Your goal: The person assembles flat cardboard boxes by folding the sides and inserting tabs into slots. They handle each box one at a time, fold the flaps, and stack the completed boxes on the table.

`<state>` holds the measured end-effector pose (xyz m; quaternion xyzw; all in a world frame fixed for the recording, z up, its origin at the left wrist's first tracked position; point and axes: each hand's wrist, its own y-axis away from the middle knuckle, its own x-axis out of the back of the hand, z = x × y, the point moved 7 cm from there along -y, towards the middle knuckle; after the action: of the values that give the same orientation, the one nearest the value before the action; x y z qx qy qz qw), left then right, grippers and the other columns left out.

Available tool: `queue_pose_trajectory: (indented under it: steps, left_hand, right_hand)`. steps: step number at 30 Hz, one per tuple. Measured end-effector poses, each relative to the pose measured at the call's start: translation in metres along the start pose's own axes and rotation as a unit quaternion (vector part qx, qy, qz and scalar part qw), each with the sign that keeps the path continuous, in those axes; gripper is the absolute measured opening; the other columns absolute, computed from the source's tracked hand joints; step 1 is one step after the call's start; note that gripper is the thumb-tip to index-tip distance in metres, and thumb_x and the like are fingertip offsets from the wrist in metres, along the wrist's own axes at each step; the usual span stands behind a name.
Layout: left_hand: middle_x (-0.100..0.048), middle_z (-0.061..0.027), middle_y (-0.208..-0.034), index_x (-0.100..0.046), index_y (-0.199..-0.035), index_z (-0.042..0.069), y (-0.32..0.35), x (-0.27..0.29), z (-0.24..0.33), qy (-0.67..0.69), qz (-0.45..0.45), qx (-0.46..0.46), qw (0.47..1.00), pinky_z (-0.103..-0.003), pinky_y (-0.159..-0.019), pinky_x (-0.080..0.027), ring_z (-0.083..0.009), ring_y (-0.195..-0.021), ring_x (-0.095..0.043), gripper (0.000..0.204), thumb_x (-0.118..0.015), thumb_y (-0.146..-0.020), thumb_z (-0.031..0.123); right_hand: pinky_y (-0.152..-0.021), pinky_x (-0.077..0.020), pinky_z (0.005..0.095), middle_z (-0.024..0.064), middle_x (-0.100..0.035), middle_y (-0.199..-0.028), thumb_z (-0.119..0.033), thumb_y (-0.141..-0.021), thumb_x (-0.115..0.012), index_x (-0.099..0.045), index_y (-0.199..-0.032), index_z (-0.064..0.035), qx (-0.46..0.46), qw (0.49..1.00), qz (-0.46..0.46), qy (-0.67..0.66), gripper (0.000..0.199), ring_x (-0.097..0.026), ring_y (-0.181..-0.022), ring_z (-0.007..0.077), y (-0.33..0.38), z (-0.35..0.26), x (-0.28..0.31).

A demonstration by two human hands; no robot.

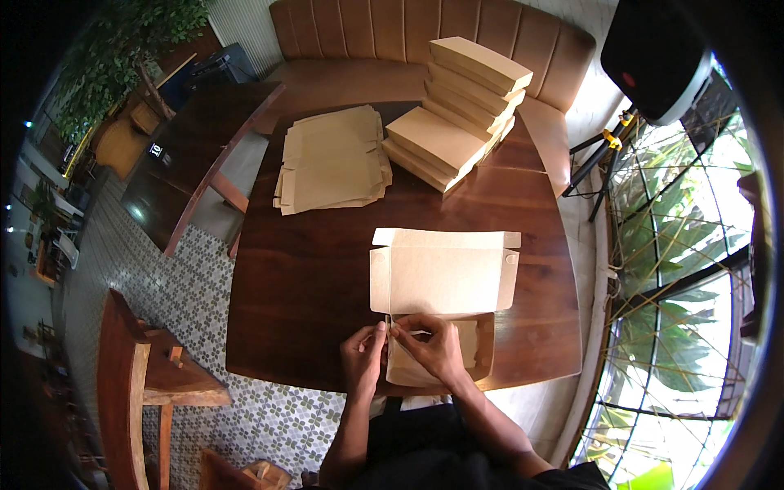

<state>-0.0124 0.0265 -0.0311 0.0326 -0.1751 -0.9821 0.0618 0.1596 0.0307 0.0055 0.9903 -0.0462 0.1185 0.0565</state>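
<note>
A kraft cardboard box lies at the near edge of the wooden table, its flapped lid folded back away from me. Its tray-like base has raised walls, the right one showing past my wrist. Outside the far left corner of the base, my left hand is closed, thumb and fingers pinching the side wall. My right hand reaches over the base, its fingertips pinched on the same corner from inside. Both sets of fingertips nearly meet there, and they hide the exact bit of cardboard between them.
Flat, unfolded cardboard blanks are piled at the table's far left. Closed cardboard boxes rise in an uneven stack at the far right. Beyond the wooden table runs a brown padded bench. A wooden chair stands at lower left.
</note>
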Motion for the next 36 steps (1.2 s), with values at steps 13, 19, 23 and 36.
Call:
queue_pose_trajectory:
  steps: [13,19,23,36]
  left_hand:
    - [-0.069,-0.0146,-0.085,-0.073,-0.094,-0.001,0.009,-0.017,0.054,-0.294,0.047,-0.281,0.912,-0.034,-0.067,-0.056,-0.0260,-0.073,-0.072,0.009,-0.077,-0.087,0.002]
    - [-0.069,-0.0127,-0.086,-0.072,-0.094,-0.002,0.004,-0.004,0.055,-0.258,0.055,-0.262,0.928,-0.032,-0.065,-0.057,-0.0200,-0.072,-0.072,0.007,-0.076,-0.089,0.001]
    - [-0.072,-0.0098,-0.082,-0.072,-0.088,-0.002,-0.027,0.014,0.052,-0.271,0.026,-0.209,0.939,-0.030,-0.064,-0.054,-0.0154,-0.069,-0.068,0.029,-0.081,-0.095,0.025]
    - [-0.070,-0.0052,-0.098,-0.065,-0.120,0.001,-0.066,0.006,0.052,-0.117,-0.049,-0.136,0.983,-0.026,-0.062,-0.054,-0.0111,-0.082,-0.067,0.025,-0.073,-0.102,0.016]
  right_hand:
    - [-0.068,-0.0615,0.0328,0.0147,-0.079,-0.094,-0.007,-0.092,-0.076,-0.080,-0.108,-0.0017,0.074,0.993,0.031,0.082,0.017,-0.078,-0.077,0.0203,0.014,-0.012,0.006]
    - [-0.064,-0.0492,0.0296,0.0103,-0.072,-0.107,0.003,-0.087,-0.076,-0.076,-0.113,-0.0042,0.155,0.925,0.312,0.149,0.027,-0.060,-0.073,0.0146,0.019,-0.031,0.122]
    - [-0.066,-0.0481,0.0273,0.0040,-0.068,-0.096,-0.014,-0.096,-0.078,-0.072,-0.129,-0.0038,0.057,0.948,0.284,0.134,0.035,-0.057,-0.070,0.0111,-0.007,0.006,0.159]
    - [-0.072,-0.0492,0.0217,-0.0022,-0.068,-0.089,-0.012,-0.096,-0.077,-0.075,-0.114,0.0021,0.017,0.980,0.200,-0.004,0.023,-0.059,-0.079,0.0034,-0.024,0.029,0.146]
